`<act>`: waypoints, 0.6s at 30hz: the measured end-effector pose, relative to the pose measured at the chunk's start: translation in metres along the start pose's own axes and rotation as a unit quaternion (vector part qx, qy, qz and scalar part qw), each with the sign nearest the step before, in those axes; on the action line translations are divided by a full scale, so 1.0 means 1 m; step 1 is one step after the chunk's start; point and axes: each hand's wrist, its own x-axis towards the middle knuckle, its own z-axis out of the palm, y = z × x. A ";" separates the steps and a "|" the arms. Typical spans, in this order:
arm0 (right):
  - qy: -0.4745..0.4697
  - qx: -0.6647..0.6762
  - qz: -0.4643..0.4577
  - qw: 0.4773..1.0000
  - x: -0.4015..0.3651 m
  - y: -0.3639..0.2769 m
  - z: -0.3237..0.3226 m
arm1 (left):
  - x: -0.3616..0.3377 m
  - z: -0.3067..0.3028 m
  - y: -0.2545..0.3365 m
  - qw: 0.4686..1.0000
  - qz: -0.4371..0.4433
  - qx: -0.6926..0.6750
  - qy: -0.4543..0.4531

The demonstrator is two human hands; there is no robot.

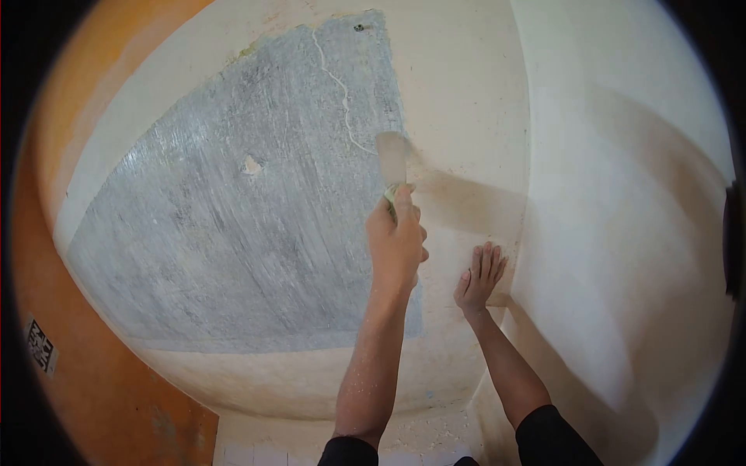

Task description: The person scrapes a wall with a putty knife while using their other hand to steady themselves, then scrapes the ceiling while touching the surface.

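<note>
My left hand point(396, 241) is closed around the pale green handle of a scraper point(392, 159), its fingers curled about the grip. The broad blade points up and lies over the right edge of a grey patch point(256, 210) on the cream wall, slightly blurred. A thin, pale, wavy line point(342, 93) runs down the patch to the blade. Lower and to the right, my right hand point(482, 276) lies against the wall near the corner, fingers stretched out and holding nothing. Pale specks dot my left forearm.
A white side wall point(622, 256) meets the cream wall point(466, 93) at the right corner, with arm shadows across both. An orange surface point(101, 373) with a black-and-white sticker point(41, 346) borders the left. A dark object point(732, 241) stands at the right edge.
</note>
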 end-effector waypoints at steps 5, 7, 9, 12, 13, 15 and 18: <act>-0.006 0.000 0.003 1.000 0.001 0.001 0.001 | -0.010 -0.005 -0.017 1.000 -0.013 -0.001 0.005; 0.000 -0.003 0.006 1.000 0.000 0.001 0.002 | -0.009 -0.002 -0.015 1.000 -0.022 -0.008 0.008; 0.000 -0.004 0.000 1.000 0.001 0.003 0.002 | -0.001 -0.001 -0.003 0.999 -0.029 -0.041 -0.021; 0.007 -0.002 -0.007 1.000 -0.001 0.001 0.001 | -0.004 0.001 0.000 0.999 -0.028 -0.044 -0.016; 0.005 0.002 -0.003 1.000 0.000 0.001 0.000 | -0.008 -0.001 -0.004 0.999 -0.029 -0.041 -0.014; 0.007 0.003 0.003 1.000 0.003 0.001 0.000 | -0.014 -0.002 -0.012 0.997 -0.057 -0.049 0.001; -0.003 -0.013 -0.014 1.000 0.003 0.000 -0.002 | -0.009 -0.001 -0.008 0.998 -0.034 -0.060 -0.011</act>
